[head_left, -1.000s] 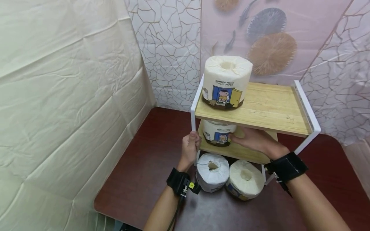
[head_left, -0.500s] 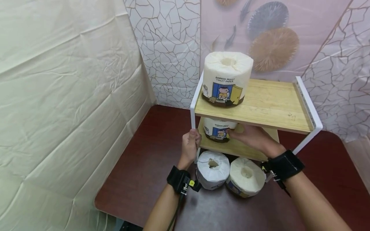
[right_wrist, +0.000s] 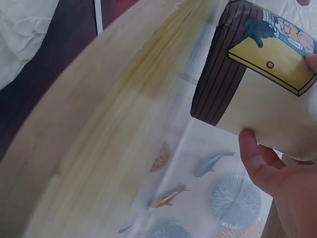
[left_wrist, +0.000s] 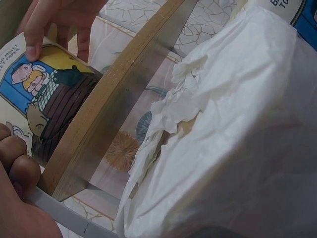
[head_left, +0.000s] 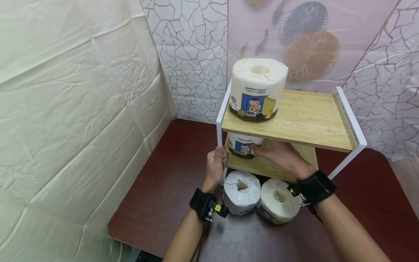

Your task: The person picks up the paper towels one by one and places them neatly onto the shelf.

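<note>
The right hand (head_left: 282,157) holds the printed toilet-paper roll (head_left: 240,145) between thumb and fingers at the left end of the lower wooden board (head_left: 268,169), its top cut off from sight by the upper wooden board (head_left: 314,114) (whether its base sits flat I cannot tell). The left hand (head_left: 216,166) is curled round the white metal leg (head_left: 219,138) just beside it. Open wood stretches right of the upper roll (head_left: 256,89), while a white-wrapped roll (head_left: 241,198) and cream-wrapped roll (head_left: 284,207) crowd the lower board's front edge from below.
</note>
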`<state>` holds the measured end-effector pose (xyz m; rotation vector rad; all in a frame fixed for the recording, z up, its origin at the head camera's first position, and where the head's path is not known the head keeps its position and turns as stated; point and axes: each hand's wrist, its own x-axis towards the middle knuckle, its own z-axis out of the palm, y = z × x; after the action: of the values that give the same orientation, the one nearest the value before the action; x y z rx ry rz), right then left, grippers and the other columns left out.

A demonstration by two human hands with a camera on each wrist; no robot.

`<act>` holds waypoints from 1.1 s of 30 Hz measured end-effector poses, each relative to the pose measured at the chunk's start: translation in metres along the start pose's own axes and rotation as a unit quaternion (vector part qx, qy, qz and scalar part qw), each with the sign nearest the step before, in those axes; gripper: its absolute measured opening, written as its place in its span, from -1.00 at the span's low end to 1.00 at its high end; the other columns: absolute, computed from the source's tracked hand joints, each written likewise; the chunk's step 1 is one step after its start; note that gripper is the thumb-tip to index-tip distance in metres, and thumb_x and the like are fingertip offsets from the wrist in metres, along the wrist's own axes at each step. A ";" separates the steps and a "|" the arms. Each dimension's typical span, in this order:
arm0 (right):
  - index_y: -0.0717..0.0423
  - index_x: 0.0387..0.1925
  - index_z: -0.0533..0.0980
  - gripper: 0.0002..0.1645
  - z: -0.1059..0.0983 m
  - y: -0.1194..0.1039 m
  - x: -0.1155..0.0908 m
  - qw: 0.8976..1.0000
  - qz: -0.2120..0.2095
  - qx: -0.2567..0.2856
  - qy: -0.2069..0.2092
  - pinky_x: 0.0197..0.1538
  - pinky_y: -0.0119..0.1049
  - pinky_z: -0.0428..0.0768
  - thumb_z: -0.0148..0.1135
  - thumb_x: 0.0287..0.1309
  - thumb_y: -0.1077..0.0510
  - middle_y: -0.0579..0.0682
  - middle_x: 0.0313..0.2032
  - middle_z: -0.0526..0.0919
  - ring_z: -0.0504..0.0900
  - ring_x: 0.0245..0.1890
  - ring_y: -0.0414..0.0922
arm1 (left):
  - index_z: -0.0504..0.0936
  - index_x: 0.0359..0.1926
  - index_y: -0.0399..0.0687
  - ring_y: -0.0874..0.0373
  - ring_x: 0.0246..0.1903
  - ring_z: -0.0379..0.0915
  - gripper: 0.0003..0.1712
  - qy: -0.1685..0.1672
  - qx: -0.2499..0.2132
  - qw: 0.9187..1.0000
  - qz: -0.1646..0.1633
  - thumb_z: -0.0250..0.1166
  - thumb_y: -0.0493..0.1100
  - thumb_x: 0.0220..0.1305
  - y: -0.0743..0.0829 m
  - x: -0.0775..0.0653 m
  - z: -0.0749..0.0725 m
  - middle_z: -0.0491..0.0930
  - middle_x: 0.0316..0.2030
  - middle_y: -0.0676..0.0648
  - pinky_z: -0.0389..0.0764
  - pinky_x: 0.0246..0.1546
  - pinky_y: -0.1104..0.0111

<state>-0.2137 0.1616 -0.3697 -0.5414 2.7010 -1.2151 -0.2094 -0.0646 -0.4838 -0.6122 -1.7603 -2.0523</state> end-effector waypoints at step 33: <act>-0.47 0.69 -0.22 0.06 0.020 0.018 0.012 0.993 -0.108 -0.023 0.034 0.48 0.25 0.29 0.22 0.53 0.11 0.03 0.69 -0.10 0.10 0.60 0.23 | 0.17 -0.63 -0.14 0.23 -0.78 -0.03 -0.13 0.019 0.027 0.999 -0.006 -0.22 0.47 0.58 0.004 0.000 0.005 0.10 -0.75 0.12 0.03 -0.70 0.38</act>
<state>-0.2242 0.1536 -0.3961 -0.8323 2.7931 -1.2432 -0.2070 -0.0606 -0.4802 -0.5439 -1.7950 -2.0053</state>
